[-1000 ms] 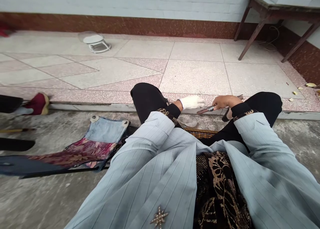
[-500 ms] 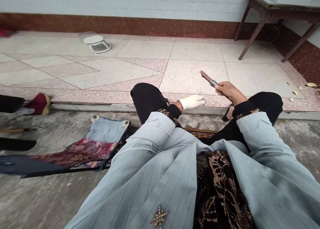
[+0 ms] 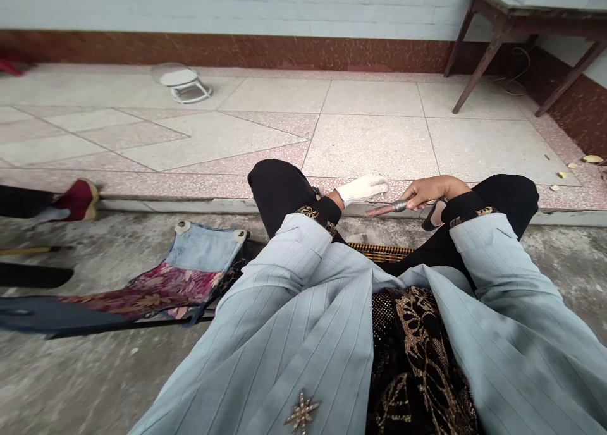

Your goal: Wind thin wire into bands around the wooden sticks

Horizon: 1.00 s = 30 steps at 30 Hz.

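Observation:
My left hand [image 3: 364, 188] wears a white knitted glove and reaches out between my knees, fingers together and bent downward. Whatever lies under those fingertips is hidden from view. Bare and closed, my right hand [image 3: 422, 191] grips a narrow, rusty-brown tool [image 3: 382, 210] with silvery wire wound around it near the fingers. The tool points left and slightly down, its tip just below the gloved fingers; whether it touches anything I cannot tell. Beneath my hands, the yellow-and-black woven rim of a basket [image 3: 379, 253] shows in front of my lap.
A low concrete step edge [image 3: 213, 206] runs across in front of me. Left of me stands a folding seat of patterned fabric [image 3: 175, 280], beside another person's red shoe [image 3: 78, 200]. A small white stool [image 3: 184, 84] and a wooden table [image 3: 502, 18] are farther back.
My right hand has swung the tool down and to the left, from pointing upward to lying nearly level near the gloved hand. The left hand has hardly moved.

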Each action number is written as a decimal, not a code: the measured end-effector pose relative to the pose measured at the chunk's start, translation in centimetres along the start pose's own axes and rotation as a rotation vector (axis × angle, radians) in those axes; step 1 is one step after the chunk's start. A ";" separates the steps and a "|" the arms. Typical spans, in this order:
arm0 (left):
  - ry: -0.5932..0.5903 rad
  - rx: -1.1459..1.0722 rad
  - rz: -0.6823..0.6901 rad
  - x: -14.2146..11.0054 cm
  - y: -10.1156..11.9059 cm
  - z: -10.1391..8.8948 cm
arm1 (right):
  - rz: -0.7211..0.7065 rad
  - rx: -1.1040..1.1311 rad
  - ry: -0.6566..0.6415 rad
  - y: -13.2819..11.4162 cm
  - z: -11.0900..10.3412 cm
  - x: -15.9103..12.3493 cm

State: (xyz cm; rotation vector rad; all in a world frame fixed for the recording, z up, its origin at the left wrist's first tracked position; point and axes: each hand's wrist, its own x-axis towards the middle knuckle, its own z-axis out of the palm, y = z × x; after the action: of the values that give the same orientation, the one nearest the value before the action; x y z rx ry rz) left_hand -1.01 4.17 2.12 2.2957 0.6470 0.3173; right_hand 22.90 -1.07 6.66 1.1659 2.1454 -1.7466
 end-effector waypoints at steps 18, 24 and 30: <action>-0.145 0.306 -0.154 -1.1 -2.1 6.5 | 0.151 0.204 0.811 0.7 1.2 2.7; -0.160 0.461 -0.125 -1.5 -2.1 7.4 | 0.260 -0.170 0.747 1.4 1.7 3.4; -0.203 0.620 -0.078 -2.1 -2.1 8.1 | 0.383 -0.429 0.631 3.3 3.3 5.7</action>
State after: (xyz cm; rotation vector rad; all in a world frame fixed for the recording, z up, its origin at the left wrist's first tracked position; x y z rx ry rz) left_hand -0.27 -0.31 -5.24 2.8247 0.8078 -0.1852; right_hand 19.89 -1.23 -0.10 1.9943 2.2118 -0.7644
